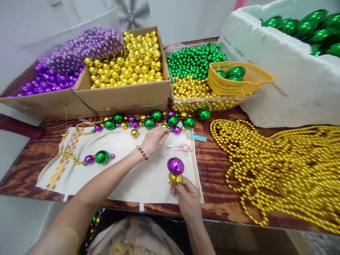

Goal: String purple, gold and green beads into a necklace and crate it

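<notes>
My left hand (155, 141) reaches over the white cloth (127, 177), fingers drawn together beside a purple bead (176, 130) of the far bead strand; what they pinch, if anything, is hidden. Nearer to me, my right hand (189, 200) grips a gold bead (175, 179), with a larger purple bead (175, 165) stacked on top and a thin tip poking above it. Between the hands lie small thread snips (180, 147). Green beads (149, 123) alternate with purple and gold ones along the far strand. A shorter strand's green bead (102, 157) rests at the left.
Cardboard boxes (119, 95) of purple and gold beads stand behind the cloth. Beside them are a clear bin (204, 103), a yellow basket (225, 85) with green beads and a white foam box (255, 71). Gold bead strands (273, 170) cover the table's right side.
</notes>
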Available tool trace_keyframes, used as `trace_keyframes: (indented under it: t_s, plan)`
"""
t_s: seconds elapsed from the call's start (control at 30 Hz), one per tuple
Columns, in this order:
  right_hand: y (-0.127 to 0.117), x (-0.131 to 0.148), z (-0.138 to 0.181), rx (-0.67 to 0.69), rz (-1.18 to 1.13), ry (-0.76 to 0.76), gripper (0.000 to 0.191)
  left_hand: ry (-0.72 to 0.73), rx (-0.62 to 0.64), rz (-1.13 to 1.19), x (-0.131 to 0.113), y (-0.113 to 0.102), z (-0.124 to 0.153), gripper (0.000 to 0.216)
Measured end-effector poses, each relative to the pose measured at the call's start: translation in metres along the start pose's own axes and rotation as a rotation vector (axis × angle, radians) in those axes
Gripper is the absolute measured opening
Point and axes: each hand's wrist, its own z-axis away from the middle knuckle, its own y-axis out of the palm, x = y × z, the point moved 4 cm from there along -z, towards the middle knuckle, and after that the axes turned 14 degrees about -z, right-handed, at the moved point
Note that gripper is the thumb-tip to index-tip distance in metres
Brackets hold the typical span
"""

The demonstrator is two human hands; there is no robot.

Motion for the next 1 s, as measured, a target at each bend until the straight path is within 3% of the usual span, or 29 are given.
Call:
trace_keyframes:
  t_s: [0.17, 0.4, 0.53, 0.67, 0.77, 0.83, 0.9, 1.0]
  plan:
    - [-0.008, -0.004, 0.001, 0.030, -0.037, 0.005, 0.020, 0.012, 0.129, -0.253, -0.019, 0.023, -0.009, 0.020]
    - [-0.011, -0.008, 0.002, 0.072, -0.026, 0.021, 0.021, 0.031, 0.226, -0.595, -0.005, 0.032, -0.006, 0.027]
    - [-0.013, -0.011, 0.002, 0.084, -0.034, 0.025, 0.018, 0.027, 0.166, -0.430, 0.004, 0.029, 0.008, 0.022]
    - [-0.014, -0.013, 0.003, 0.083, -0.040, 0.042, 0.020, -0.004, -0.073, -0.114, 0.002, -0.001, 0.008, 0.020]
    - [-0.013, -0.012, 0.003, 0.092, -0.034, 0.047, 0.023, 0.101, -0.243, -0.023, -0.021, -0.032, -0.025, 0.017]
    - [-0.013, -0.011, 0.003, 0.096, -0.026, 0.038, 0.024, 0.218, -0.261, -0.092, -0.046, -0.045, -0.064, 0.017]
    - [-0.014, -0.010, 0.003, 0.092, -0.022, 0.037, 0.024, 0.294, -0.194, -0.317, -0.070, -0.047, -0.109, 0.022]
    - [-0.015, -0.011, 0.004, 0.099, -0.038, 0.046, 0.025, 0.269, -0.015, -0.751, -0.088, -0.035, -0.169, 0.033]
